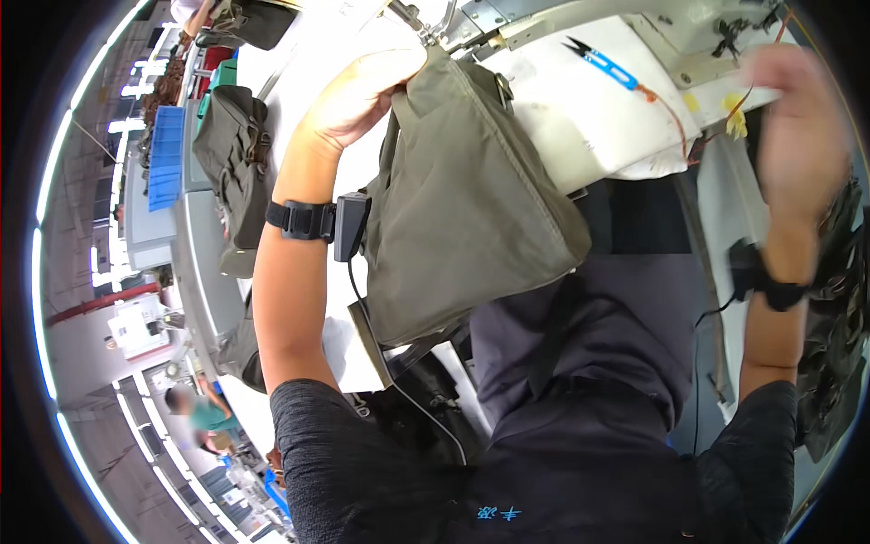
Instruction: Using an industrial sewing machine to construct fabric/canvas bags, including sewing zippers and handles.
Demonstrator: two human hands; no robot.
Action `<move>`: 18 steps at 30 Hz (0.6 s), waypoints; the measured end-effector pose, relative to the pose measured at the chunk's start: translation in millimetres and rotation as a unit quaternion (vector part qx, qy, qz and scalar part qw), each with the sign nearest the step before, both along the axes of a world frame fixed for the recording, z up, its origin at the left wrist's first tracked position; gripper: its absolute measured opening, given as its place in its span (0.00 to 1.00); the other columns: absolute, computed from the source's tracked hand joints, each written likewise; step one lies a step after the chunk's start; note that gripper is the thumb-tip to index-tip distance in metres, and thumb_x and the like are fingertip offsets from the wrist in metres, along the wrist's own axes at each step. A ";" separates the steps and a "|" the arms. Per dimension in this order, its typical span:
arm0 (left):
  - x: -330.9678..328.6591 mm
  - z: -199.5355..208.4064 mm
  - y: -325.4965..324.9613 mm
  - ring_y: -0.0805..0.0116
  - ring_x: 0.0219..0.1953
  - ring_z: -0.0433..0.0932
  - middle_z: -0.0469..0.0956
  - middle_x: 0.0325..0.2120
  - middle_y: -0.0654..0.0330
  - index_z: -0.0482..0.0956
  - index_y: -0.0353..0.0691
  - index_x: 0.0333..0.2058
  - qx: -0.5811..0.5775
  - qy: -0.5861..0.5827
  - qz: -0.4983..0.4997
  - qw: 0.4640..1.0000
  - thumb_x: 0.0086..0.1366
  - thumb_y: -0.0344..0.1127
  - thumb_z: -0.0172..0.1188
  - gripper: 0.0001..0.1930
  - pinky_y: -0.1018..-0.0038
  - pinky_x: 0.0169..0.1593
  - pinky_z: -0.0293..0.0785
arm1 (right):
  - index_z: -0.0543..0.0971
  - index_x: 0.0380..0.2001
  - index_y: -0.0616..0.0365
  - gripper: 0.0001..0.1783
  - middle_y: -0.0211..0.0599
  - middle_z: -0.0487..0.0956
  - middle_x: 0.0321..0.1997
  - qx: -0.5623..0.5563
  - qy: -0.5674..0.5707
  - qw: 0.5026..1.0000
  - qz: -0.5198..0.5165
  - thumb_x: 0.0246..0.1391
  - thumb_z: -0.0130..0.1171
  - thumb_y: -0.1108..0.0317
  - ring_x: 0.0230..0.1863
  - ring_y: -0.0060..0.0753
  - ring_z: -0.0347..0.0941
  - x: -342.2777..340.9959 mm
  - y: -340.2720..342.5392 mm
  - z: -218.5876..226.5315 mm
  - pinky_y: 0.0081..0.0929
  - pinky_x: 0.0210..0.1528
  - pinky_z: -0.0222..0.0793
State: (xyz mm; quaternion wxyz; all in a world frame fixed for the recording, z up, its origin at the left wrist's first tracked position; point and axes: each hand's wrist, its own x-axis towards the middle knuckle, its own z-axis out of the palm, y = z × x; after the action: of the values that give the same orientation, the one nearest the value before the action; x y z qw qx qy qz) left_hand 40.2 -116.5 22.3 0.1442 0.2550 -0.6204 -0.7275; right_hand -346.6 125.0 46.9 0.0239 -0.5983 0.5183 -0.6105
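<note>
An olive-green fabric bag (467,181) hangs over the front edge of the work surface, its lower part above my lap. My left hand (367,91) grips its upper edge beside the metal parts of a sewing machine (535,23); the fingertips are hidden behind the cloth. Raised at the far right, away from the bag, my right hand (802,127) is smeared by motion, so its fingers cannot be made out. Between the hands, blue-handled thread snips (605,65) lie on a white sheet (553,118), with an orange cord tied to them.
More olive bags (231,154) are on the left, near a blue plastic crate (166,159). Dark fabric pieces (834,344) hang at the right edge. Two people (208,412) are in the background at lower left. A cable runs from my left wrist device (349,227).
</note>
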 end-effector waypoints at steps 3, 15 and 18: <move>-3.2 10.8 2.5 0.76 0.48 0.80 0.84 0.44 0.67 0.85 0.38 0.48 -0.011 -0.049 0.019 0.999 0.76 0.36 0.62 0.09 0.74 0.56 0.74 | 0.83 0.53 0.65 0.15 0.38 0.85 0.52 0.181 -0.195 0.934 0.236 0.74 0.52 0.67 0.55 0.29 0.80 94.1 -32.7 -78.5 0.27 0.61 0.72; -32.7 66.3 51.0 0.80 0.35 0.75 0.81 0.30 0.69 0.89 0.36 0.40 -0.307 -0.322 0.012 0.896 0.68 0.43 0.71 0.14 0.78 0.41 0.71 | 0.81 0.59 0.67 0.21 0.32 0.86 0.50 0.227 -0.449 0.745 0.438 0.68 0.63 0.68 0.50 0.19 0.79 149.1 -64.1 -63.1 0.22 0.57 0.74; -33.1 55.5 61.4 0.81 0.33 0.72 0.79 0.29 0.70 0.89 0.37 0.40 -0.258 -0.236 0.057 0.935 0.68 0.42 0.72 0.13 0.78 0.39 0.69 | 0.85 0.53 0.66 0.16 0.28 0.86 0.43 0.217 -0.491 0.733 0.418 0.66 0.65 0.69 0.42 0.14 0.79 153.7 -63.1 -57.7 0.18 0.49 0.75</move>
State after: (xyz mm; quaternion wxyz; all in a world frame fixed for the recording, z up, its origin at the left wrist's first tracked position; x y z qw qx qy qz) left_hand 7.1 -55.2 77.9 0.0954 0.4081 -0.7875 -0.4520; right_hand -192.9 61.9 -10.8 0.6569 -0.3506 0.2504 -0.6188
